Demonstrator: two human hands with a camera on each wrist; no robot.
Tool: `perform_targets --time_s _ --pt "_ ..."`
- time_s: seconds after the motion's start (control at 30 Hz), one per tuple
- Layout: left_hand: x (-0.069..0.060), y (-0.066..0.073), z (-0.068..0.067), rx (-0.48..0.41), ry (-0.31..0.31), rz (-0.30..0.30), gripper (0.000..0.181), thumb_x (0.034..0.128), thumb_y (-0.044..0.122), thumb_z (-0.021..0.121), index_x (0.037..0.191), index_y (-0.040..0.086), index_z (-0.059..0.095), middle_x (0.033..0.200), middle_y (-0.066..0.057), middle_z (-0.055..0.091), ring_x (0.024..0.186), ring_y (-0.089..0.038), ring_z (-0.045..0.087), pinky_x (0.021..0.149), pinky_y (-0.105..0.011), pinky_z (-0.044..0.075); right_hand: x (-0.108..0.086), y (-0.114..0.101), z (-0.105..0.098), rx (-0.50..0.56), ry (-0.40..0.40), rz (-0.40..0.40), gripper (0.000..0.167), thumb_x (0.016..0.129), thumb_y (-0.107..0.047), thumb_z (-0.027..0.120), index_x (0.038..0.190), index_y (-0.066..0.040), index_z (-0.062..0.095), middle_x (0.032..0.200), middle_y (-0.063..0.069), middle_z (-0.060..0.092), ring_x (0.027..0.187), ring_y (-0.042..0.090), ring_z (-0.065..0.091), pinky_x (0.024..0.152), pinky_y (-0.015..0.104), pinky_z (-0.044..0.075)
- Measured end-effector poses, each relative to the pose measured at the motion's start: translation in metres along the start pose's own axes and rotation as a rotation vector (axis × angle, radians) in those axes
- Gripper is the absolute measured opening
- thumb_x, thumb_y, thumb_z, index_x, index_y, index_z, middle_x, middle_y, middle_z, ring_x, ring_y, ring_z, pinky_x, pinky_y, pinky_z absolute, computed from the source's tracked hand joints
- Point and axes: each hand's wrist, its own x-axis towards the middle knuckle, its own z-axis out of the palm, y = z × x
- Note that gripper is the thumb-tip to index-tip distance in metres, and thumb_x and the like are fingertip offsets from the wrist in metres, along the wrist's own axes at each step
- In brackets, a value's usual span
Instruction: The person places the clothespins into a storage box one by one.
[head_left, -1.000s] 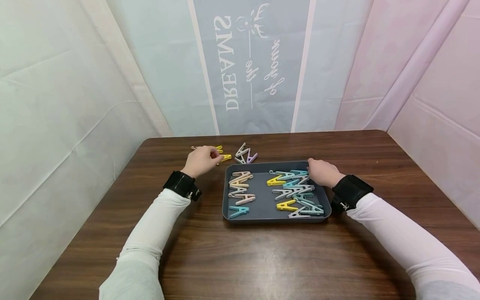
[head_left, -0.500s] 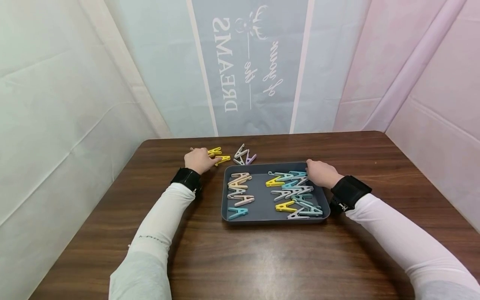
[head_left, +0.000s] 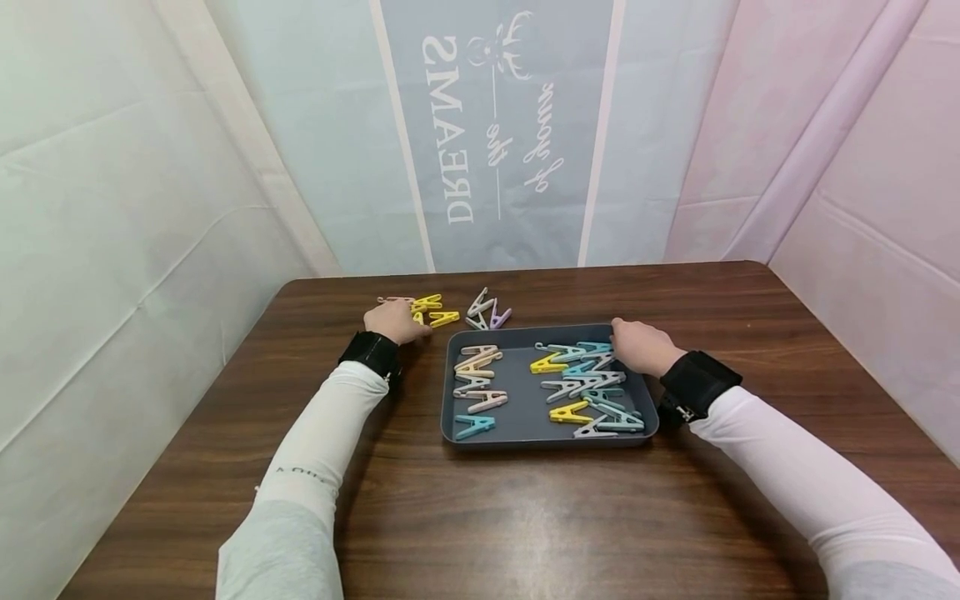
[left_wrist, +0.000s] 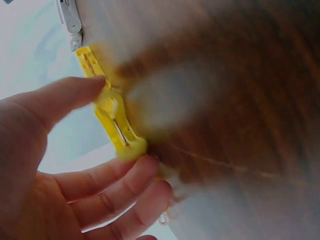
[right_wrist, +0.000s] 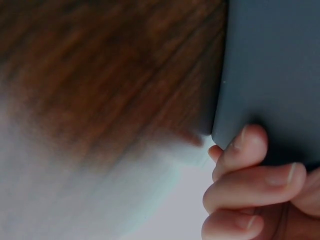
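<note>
My left hand (head_left: 393,322) is low at the table's far left, beside several yellow clothespins (head_left: 444,319). In the left wrist view the thumb (left_wrist: 92,87) lies across yellow plastic (left_wrist: 120,130), and the fingertips are close to its rounded end. A wide gap separates thumb and fingers; firm contact is hard to judge. My right hand (head_left: 643,346) grips the far right corner of a dark grey tray (head_left: 521,417). In the right wrist view its curled fingers (right_wrist: 250,185) hold the tray wall (right_wrist: 275,65). Inside the tray, beige, grey and blue clothespins (head_left: 480,375) line the left side.
More clothespins (head_left: 592,383), in yellow, teal and grey, crowd the tray's right half. Behind the tray lie grey and purple clothespins (head_left: 498,315). A pinkish clothespin (head_left: 393,298) lies beyond my left hand. The brown table (head_left: 480,517) ends at a hanging cloth (head_left: 510,233).
From a pinching pose, my left hand has lowered and shifted slightly left, its thumb now spread from the fingers. Another yellow clothespin shows beside it. My right hand keeps its hold on the tray.
</note>
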Motion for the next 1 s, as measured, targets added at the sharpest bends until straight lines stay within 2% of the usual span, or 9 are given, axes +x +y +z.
perform_targets --time_s 0.33,0.43,0.53,0.6,0.67,0.77,0.9,1.0 --pt "-0.005 -0.006 -0.005 -0.035 -0.021 -0.007 0.049 0.0821 0.038 0.068 0.113 0.0 0.068 0.101 -0.015 0.067 0.086 -0.03 0.063 0.072 -0.047 0.05 -0.001 -0.002 0.001 -0.002 0.005 -0.015 0.029 0.1 -0.006 0.047 0.118 0.017 0.049 0.08 0.015 0.061 0.067 0.024 0.059 0.059 0.039 0.048" --pt "-0.009 -0.009 -0.008 -0.055 0.01 0.0 0.047 0.0828 0.037 0.068 0.111 0.0 0.068 0.098 -0.016 0.066 0.082 -0.029 0.061 0.07 -0.045 0.05 0.0 -0.001 0.001 -0.004 0.005 -0.009 0.029 0.1 -0.006 0.047 0.117 0.017 0.049 0.079 0.015 0.06 0.066 0.024 0.059 0.059 0.038 0.048" --pt "-0.013 -0.008 -0.015 -0.095 0.066 0.027 0.037 0.0832 0.035 0.069 0.097 0.001 0.071 0.082 -0.012 0.063 0.07 -0.027 0.058 0.06 -0.041 0.047 0.0 -0.001 0.0 -0.012 0.011 0.003 0.029 0.1 -0.006 0.048 0.118 0.017 0.049 0.082 0.017 0.062 0.068 0.025 0.06 0.06 0.04 0.049" --pt "-0.015 -0.006 -0.02 -0.127 0.096 0.057 0.03 0.0835 0.034 0.069 0.083 0.004 0.07 0.069 -0.007 0.057 0.062 -0.024 0.053 0.054 -0.037 0.043 0.0 -0.002 -0.001 -0.015 0.012 0.011 0.029 0.1 -0.007 0.047 0.118 0.017 0.049 0.085 0.019 0.062 0.07 0.027 0.061 0.062 0.042 0.05" --pt "-0.016 -0.002 -0.025 -0.138 0.117 0.095 0.027 0.0839 0.033 0.067 0.076 0.007 0.066 0.063 -0.003 0.052 0.058 -0.021 0.05 0.05 -0.034 0.039 0.0 -0.002 -0.002 -0.012 0.008 0.017 0.031 0.1 -0.007 0.047 0.12 0.017 0.048 0.089 0.022 0.063 0.073 0.028 0.061 0.063 0.042 0.051" --pt "-0.02 0.009 -0.032 -0.14 0.124 0.155 0.025 0.0865 0.033 0.066 0.084 0.008 0.068 0.07 -0.003 0.058 0.061 -0.019 0.052 0.052 -0.034 0.04 -0.001 -0.004 -0.003 -0.008 -0.002 0.016 0.034 0.101 -0.007 0.045 0.123 0.019 0.046 0.093 0.024 0.063 0.074 0.028 0.062 0.063 0.041 0.05" --pt "-0.028 0.032 -0.042 -0.145 0.114 0.265 0.029 0.0893 0.034 0.066 0.1 0.007 0.07 0.083 -0.005 0.066 0.066 -0.02 0.057 0.057 -0.035 0.044 -0.001 -0.004 -0.002 -0.011 -0.012 0.011 0.036 0.101 -0.006 0.045 0.127 0.019 0.044 0.092 0.023 0.063 0.072 0.027 0.062 0.06 0.038 0.048" --pt "-0.034 0.05 -0.047 -0.14 0.089 0.377 0.027 0.0894 0.033 0.066 0.098 0.009 0.069 0.081 -0.003 0.064 0.066 -0.018 0.056 0.057 -0.033 0.042 -0.001 -0.004 -0.001 -0.015 -0.013 0.015 0.036 0.101 -0.006 0.046 0.126 0.019 0.044 0.092 0.023 0.063 0.072 0.027 0.062 0.06 0.038 0.049"
